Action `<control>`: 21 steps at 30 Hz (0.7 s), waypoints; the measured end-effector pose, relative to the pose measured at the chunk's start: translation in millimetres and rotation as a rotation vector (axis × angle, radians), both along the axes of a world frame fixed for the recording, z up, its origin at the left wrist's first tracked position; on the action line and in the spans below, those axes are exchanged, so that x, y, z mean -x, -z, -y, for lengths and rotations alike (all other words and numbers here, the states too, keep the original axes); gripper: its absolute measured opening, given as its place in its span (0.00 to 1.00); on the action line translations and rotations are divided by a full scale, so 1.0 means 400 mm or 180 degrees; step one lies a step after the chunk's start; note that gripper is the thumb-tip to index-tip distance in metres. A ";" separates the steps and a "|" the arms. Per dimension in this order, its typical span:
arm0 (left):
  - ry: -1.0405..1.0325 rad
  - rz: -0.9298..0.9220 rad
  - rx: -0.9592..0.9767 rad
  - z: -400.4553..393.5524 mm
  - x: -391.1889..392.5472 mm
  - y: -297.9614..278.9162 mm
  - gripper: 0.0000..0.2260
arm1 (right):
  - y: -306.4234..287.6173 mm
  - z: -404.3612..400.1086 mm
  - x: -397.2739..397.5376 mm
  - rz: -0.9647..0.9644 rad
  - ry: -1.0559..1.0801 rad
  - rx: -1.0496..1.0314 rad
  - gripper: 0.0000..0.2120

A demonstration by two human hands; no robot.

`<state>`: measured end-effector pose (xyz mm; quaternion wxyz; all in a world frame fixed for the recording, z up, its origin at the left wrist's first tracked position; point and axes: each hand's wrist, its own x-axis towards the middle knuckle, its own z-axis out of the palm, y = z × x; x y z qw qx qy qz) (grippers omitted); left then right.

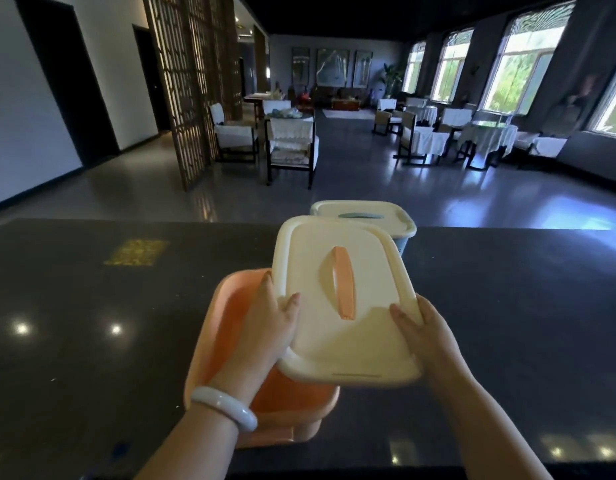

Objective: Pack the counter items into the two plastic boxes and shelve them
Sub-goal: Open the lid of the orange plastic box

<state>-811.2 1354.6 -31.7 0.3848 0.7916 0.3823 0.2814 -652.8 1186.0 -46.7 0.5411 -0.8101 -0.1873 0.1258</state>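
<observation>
An orange plastic box (230,327) stands open on the dark counter (92,323) in front of me. Above its right half I hold its cream lid (351,341), which has an orange handle, tilted and shifted to the right. My left hand (268,327) grips the lid's left edge and my right hand (427,337) grips its right edge. Behind them, at the counter's far edge, stands a second box (365,216) with a cream lid and a blue handle, closed. The inside of the orange box is mostly hidden by my hands and the lid.
A yellow printed patch (137,252) lies on the counter at the left. Beyond the counter is a dining room floor with chairs (289,147) and cloth-covered tables (486,136).
</observation>
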 end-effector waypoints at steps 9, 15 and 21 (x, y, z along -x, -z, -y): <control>0.0267 -0.0176 0.0339 0.196 -0.271 0.115 0.30 | 0.070 0.210 -0.276 0.0079 0.0156 0.0420 0.19; 0.0169 -0.0748 0.0698 0.239 -0.297 0.262 0.31 | 0.250 0.246 -0.305 -0.0177 0.0022 0.0945 0.21; -0.0087 -0.1528 0.0225 0.263 -0.287 0.363 0.32 | 0.344 0.253 -0.277 0.0187 -0.0131 0.1295 0.27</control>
